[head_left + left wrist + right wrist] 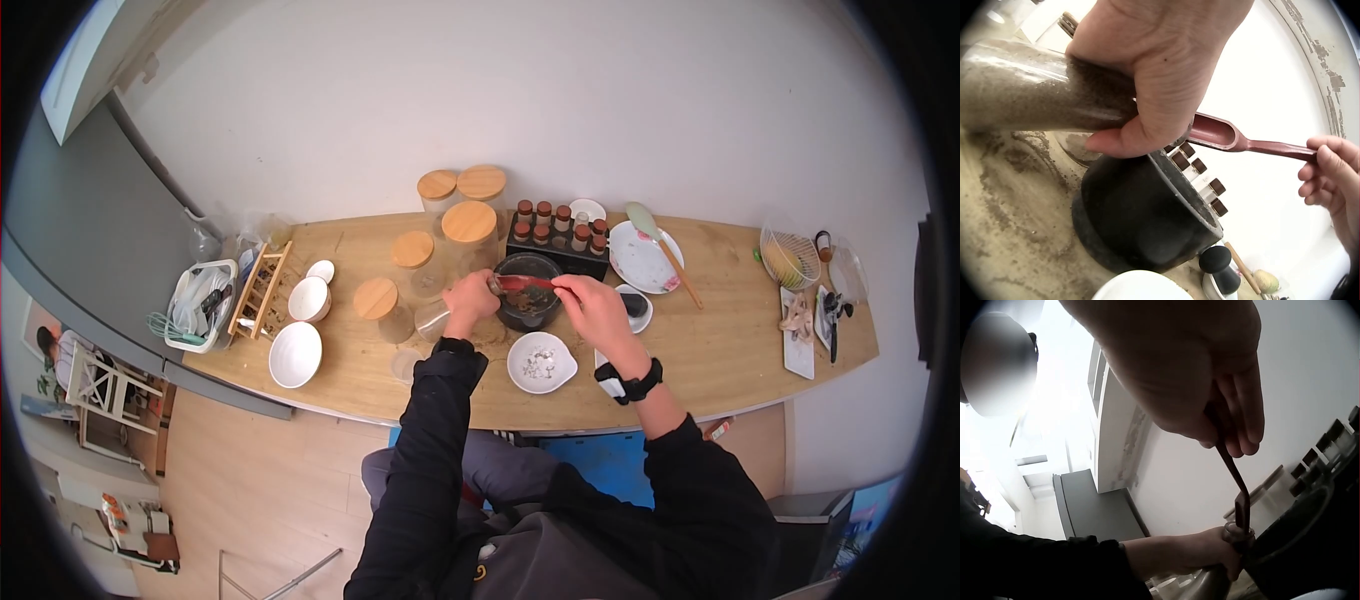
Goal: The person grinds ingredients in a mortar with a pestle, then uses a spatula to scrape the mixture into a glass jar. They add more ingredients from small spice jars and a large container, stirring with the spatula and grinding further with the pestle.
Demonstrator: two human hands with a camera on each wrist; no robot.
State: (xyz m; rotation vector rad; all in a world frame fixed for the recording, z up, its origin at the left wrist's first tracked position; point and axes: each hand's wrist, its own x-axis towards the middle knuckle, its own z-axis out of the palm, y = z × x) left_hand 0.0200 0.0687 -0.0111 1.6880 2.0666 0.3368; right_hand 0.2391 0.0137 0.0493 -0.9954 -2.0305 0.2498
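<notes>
At the black mortar (1135, 212)
My left hand (470, 301) grips the tilted clear jar (1041, 87) beside its rim; my right hand (597, 312) pinches the red scoop (1216, 132) at the jar's mouth, presumably so spills land inside.

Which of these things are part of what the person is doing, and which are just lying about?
In use:
glass jar, in the left hand
red scoop, in the right hand
black bowl beneath the scoop

Seemingly lying about:
patterned plate
green spatula
wire basket
utensil tub
</notes>
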